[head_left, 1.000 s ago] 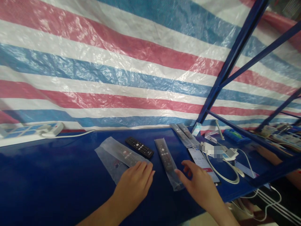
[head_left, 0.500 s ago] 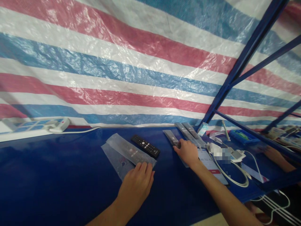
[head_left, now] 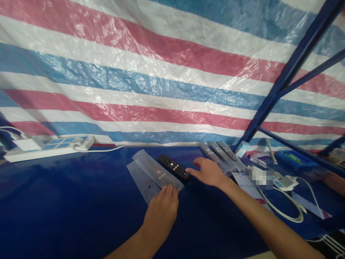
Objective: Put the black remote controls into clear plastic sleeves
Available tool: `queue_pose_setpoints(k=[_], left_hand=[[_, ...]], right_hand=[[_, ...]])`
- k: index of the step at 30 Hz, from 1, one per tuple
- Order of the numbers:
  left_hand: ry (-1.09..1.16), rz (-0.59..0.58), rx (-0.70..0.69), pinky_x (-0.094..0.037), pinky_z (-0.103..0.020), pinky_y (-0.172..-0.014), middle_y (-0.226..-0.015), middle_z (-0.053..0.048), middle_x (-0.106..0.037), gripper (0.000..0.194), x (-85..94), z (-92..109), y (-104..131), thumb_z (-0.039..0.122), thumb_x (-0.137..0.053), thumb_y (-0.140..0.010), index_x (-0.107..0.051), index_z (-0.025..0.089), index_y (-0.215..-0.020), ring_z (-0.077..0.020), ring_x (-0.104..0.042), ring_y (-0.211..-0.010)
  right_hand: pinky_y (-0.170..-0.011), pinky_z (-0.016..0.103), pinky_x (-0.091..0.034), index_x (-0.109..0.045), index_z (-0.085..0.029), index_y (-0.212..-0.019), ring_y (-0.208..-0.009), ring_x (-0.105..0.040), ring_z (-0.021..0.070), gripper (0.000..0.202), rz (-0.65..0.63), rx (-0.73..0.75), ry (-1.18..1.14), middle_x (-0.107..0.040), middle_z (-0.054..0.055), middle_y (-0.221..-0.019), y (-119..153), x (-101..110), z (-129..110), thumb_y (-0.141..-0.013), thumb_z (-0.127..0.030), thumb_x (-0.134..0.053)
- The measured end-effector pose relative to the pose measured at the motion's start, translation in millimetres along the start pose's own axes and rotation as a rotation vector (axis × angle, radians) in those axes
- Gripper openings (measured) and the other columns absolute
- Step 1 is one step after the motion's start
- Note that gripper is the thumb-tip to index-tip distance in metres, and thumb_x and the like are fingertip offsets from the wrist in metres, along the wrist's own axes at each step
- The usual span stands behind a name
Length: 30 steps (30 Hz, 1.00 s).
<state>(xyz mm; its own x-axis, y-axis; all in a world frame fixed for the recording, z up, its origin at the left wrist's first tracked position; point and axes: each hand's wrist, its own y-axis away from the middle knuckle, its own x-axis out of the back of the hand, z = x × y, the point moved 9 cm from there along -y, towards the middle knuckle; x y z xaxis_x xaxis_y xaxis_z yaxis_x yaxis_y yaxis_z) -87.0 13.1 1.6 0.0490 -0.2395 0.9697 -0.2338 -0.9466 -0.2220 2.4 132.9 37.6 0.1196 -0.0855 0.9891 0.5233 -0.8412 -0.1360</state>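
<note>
My left hand (head_left: pixel 163 210) rests on the near end of frosted plastic sleeves (head_left: pixel 147 172), its fingers curled together over their edge. Through the upper sleeve a dark remote control (head_left: pixel 161 175) shows faintly. Just beyond the sleeves lies a bare black remote control (head_left: pixel 174 167), buttons up. Over its right end hovers my right hand (head_left: pixel 208 172), thumb and fingers apart with nothing between them; whether the thumb touches the remote is unclear. Farther right, several bagged remotes (head_left: pixel 219 154) lie side by side on the blue table.
On the blue table (head_left: pixel 67 201), a white power strip (head_left: pixel 48 147) stands at the back left. At right are a phone showing a timer (head_left: pixel 249 187), coiled white cable (head_left: pixel 291 216), a small box (head_left: pixel 242 148) and a blue packet (head_left: pixel 293 160). Blue metal bars (head_left: pixel 269 97) rise there.
My right hand has let go of a bagged remote, now beside the others at the back, and moved left to the bare remote. My left hand stays on the sleeves. The view has shifted slightly left.
</note>
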Motion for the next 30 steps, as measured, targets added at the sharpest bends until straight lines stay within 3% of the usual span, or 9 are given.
queue_pose_setpoints(k=[3,7,14,23,30], left_hand=[[-0.018,0.009,0.023,-0.055,-0.033,-0.065,-0.081,-0.007,-0.063,0.026,0.1,-2,0,0.0,-0.041,-0.085,-0.063,0.014,-0.086,-0.0219,-0.062,-0.079],[-0.032,0.044,0.034,-0.055,-0.033,-0.066,-0.081,-0.005,-0.062,0.025,2.3,-4,1,-0.001,-0.043,-0.084,-0.062,0.015,-0.085,-0.0213,-0.062,-0.079],[-0.067,0.033,-0.118,-0.054,-0.031,-0.069,-0.088,-0.005,-0.065,0.029,-0.4,11,0,-0.006,-0.044,-0.08,-0.062,0.014,-0.093,-0.0199,-0.062,-0.083],[-0.089,0.21,-0.561,-0.049,-0.028,-0.07,-0.096,-0.01,-0.065,0.021,3.9,63,12,0.009,-0.039,-0.094,-0.058,0.011,-0.102,-0.0186,-0.06,-0.086],[-0.131,0.195,-0.571,-0.049,-0.028,-0.066,-0.094,-0.01,-0.065,0.02,2.3,70,-2,0.007,-0.042,-0.092,-0.058,0.01,-0.101,-0.0193,-0.061,-0.083]], right_hand=[[-0.066,0.027,-0.042,-0.067,-0.02,-0.089,-0.084,-0.065,0.0211,0.043,-0.136,0.078,-0.015,-0.07,0.006,-0.092,7,-11,-30,-0.082,-0.061,-0.055],[-0.07,0.028,-0.044,-0.068,-0.019,-0.092,-0.09,-0.066,0.0226,0.038,-0.183,0.052,0.016,-0.071,0.008,-0.096,3,-17,-37,-0.082,-0.054,-0.055],[-0.073,0.031,-0.048,-0.071,-0.016,-0.093,-0.091,-0.068,0.0265,0.034,-0.173,-0.031,0.063,-0.072,0.012,-0.099,6,-17,-26,-0.078,-0.044,-0.057],[-0.071,0.033,-0.049,-0.073,-0.011,-0.093,-0.089,-0.069,0.0301,0.04,-0.213,-0.185,0.154,-0.073,0.016,-0.095,50,-5,16,-0.08,-0.045,-0.057],[-0.069,0.033,-0.047,-0.073,-0.013,-0.089,-0.089,-0.069,0.0296,0.041,-0.167,-0.238,0.072,-0.073,0.016,-0.092,53,-7,35,-0.079,-0.049,-0.056]])
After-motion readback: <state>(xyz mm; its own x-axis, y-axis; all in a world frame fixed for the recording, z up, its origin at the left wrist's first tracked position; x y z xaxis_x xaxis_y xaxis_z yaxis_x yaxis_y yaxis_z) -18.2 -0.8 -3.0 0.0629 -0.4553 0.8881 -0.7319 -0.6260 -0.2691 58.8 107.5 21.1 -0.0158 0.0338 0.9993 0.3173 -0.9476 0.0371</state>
